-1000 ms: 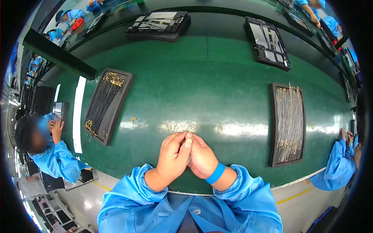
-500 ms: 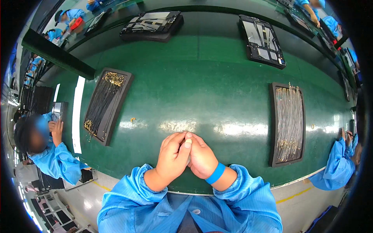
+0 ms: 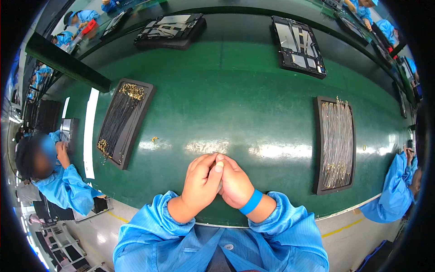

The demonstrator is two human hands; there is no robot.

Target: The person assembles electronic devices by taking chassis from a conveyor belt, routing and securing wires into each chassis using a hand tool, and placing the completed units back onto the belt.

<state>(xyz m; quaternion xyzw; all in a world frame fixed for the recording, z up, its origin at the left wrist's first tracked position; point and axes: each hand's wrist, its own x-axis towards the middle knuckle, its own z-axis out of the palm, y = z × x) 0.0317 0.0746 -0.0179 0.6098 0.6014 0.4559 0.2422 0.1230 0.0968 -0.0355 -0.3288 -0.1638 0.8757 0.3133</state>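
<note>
Fingers (image 3: 202, 163) of your left hand (image 3: 199, 183) and right hand (image 3: 236, 185) press together between the black-cable tray (image 3: 137, 124) and the grey-cable tray (image 3: 319, 149).

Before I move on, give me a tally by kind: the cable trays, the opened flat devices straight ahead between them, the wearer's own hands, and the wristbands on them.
Cable trays: 2
Opened flat devices: 2
Left hand and right hand: 2
Blue wristband: 1
Total: 7
</note>
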